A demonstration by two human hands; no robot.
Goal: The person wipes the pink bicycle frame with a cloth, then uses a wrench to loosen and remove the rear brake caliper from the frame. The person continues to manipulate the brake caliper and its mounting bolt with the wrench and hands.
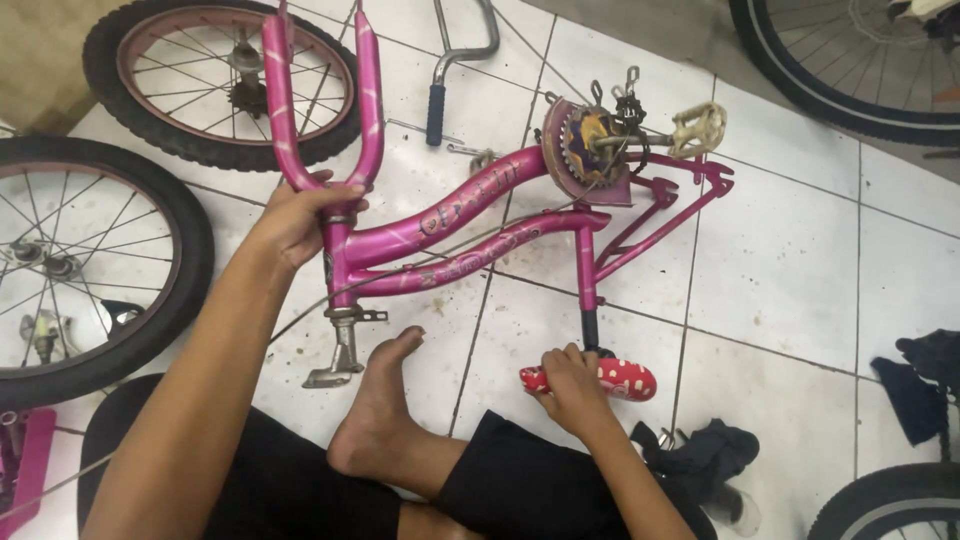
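a small pink bicycle frame (470, 225) lies upside down on the white tiled floor (780, 250), wheels off. its fork crown is gripped firmly by the left hand (300, 215), while the red spotted saddle (600, 380) is clasped by the right hand (565, 385). dismantling seems under way; the saddle would likely need twisting free next. two loose wheels (70, 270), handlebars (455, 60) and dark rags (700, 455) crowd the floor, a bare foot (385, 400) beside the frame.

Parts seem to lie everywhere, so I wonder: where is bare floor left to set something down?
Bare tiles lie right of the pink frame, up to the dark cloth. Left is crowded: two wheels and the handlebar.
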